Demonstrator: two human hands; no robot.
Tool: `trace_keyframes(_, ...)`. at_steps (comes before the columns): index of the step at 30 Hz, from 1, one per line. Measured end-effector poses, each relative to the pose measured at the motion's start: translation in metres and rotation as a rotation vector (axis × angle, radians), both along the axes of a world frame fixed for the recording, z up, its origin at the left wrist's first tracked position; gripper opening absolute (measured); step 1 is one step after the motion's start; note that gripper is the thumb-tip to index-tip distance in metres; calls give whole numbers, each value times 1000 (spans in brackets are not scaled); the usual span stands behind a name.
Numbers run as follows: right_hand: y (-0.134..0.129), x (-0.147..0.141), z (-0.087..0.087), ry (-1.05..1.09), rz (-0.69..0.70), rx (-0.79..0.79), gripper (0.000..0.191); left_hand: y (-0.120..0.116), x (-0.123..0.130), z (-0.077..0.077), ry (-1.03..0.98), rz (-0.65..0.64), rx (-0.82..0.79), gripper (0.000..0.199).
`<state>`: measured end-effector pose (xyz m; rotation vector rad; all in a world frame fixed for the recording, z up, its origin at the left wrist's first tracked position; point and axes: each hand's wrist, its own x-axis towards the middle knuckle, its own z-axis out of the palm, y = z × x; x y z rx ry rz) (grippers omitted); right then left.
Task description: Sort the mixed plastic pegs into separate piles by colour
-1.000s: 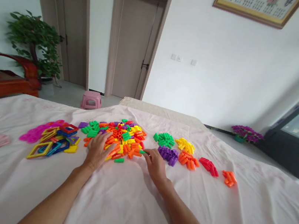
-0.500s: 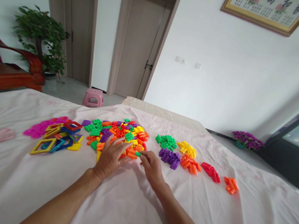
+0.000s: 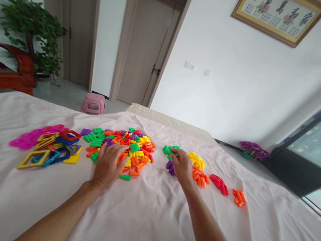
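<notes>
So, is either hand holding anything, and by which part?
Cannot be told: the right hand is at the green plastic pieces, the left hand over the multicoloured plastic pile, grips unclear.

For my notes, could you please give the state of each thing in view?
Left hand: open, on mixed pile
Right hand: at green pile, grip unclear
Purple pile: partly hidden
Yellow pile: loose
Cloth: creased
Stool: upright
Middle door: closed

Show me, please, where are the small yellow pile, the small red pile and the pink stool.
Small yellow pile [image 3: 196,161], head view, on its middle pieces.
Small red pile [image 3: 219,184], head view, on its middle pieces.
Pink stool [image 3: 95,97], head view, on its seat top.
</notes>
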<state>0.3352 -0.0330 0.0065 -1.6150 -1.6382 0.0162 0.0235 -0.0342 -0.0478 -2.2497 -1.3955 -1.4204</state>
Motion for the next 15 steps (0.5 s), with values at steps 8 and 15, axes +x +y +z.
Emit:
trace_keyframes(8, 57, 29, 20, -315, -309, -341, 23, 40, -37, -16, -334, 406, -200, 38)
trace_keyframes(15, 84, 24, 11, -384, -351, -445, 23, 39, -35, -13, -289, 389, -265, 37)
